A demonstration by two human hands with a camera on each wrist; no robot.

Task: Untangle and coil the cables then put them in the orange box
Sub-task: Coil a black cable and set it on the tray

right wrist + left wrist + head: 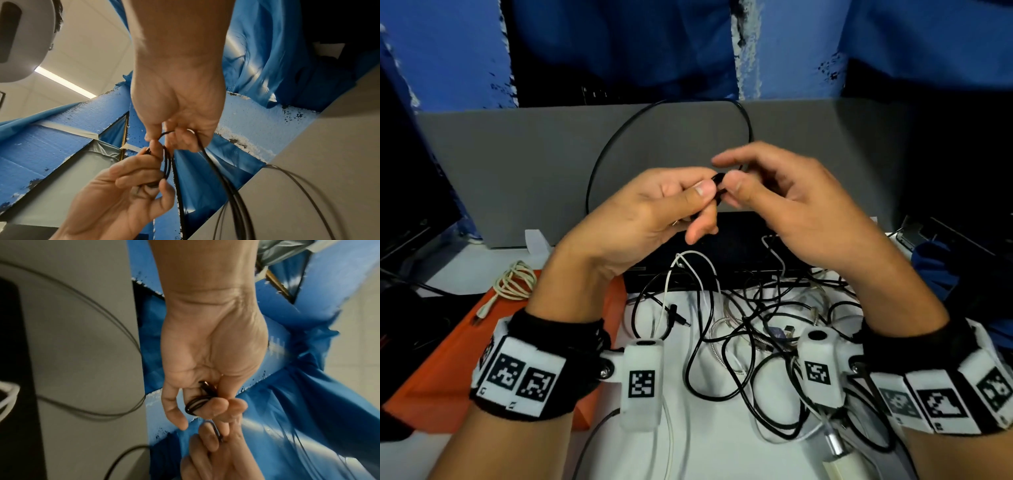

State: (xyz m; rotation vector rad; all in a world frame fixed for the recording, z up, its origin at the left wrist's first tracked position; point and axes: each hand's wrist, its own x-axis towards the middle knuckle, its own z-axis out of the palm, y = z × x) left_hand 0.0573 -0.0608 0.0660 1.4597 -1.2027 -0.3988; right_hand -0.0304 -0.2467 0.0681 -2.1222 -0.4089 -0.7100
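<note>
No readable text anywhere; the wrist bands bear only black-and-white coded squares.

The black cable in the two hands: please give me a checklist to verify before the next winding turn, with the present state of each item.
1. Left hand has a grip on the small coil of the black cable: ok, loops sit around its fingers.
2. Right hand pinches the same cable: ok.
3. Free length makes a clean loop, apart from the tangled pile: ok above the hands; its far end cannot tell.
4. Orange box is within reach: ok, beside the left wrist.
5. Beige cable is coiled and lies on the box: ok.
6. Other cables are untangled: not ok.
</note>
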